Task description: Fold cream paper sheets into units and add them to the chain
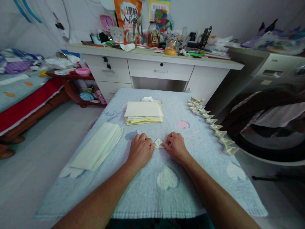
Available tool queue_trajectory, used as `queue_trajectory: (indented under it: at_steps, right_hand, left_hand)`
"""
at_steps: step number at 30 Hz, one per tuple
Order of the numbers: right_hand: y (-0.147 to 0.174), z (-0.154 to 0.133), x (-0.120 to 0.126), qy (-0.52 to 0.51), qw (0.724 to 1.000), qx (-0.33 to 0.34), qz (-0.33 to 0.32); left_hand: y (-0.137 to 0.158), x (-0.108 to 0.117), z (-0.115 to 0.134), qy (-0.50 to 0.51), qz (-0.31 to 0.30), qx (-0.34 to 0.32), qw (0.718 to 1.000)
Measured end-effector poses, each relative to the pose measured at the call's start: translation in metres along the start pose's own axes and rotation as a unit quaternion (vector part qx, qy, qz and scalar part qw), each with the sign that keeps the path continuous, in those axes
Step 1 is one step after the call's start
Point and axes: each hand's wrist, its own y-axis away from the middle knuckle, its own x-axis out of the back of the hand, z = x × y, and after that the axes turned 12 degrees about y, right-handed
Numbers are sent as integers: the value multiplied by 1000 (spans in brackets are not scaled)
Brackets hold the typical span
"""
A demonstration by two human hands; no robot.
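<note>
A small folded piece of white paper (158, 143) lies on the blue cloth between my two hands, its top coming to a point. My left hand (142, 147) has its fingers curled and its thumb and fingertips at the paper's left corner. At the right corner, my right hand (175, 147) pinches in the same way, fingers bent together. Beyond the hands sits a stack of cream and yellow paper sheets (143, 109). To the left lies a pile of long, pale green folded paper (97, 146). Several folded paper pieces (218, 127) form a curved row along the right.
A light blue cloth with heart shapes (143, 197) covers the table. Behind stands a white desk (164, 70) crowded with a jar (153, 34), an orange bag and small items. A front-loading washing machine (269, 74) is at the right, a bed (26, 89) at the left.
</note>
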Motion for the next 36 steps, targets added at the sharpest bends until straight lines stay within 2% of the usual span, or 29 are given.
queue_trajectory:
  at_steps: [7,11,15,18,27,36]
  right_hand:
    - [-1,-1,0,13,1000,-2,1]
    - [-1,-1,-1,20,1000,-5,3]
    - [-2,-1,-2,31,1000,-1,5]
    - [-2,-2,-1,39,999,1,2]
    - [0,8,8,11,1000,9,-11]
    - [3,11,9,5,1000,-3,-24]
  left_hand:
    - [-2,1,1,16,8,-4,1000]
    - [0,2,3,53,-1,-73,996]
    - [7,0,7,54,-45,-158,985]
    - [12,-5,8,42,-68,-182,980]
    - [13,-5,10,9,-73,-182,981]
    - [15,-7,9,19,-70,-178,981]
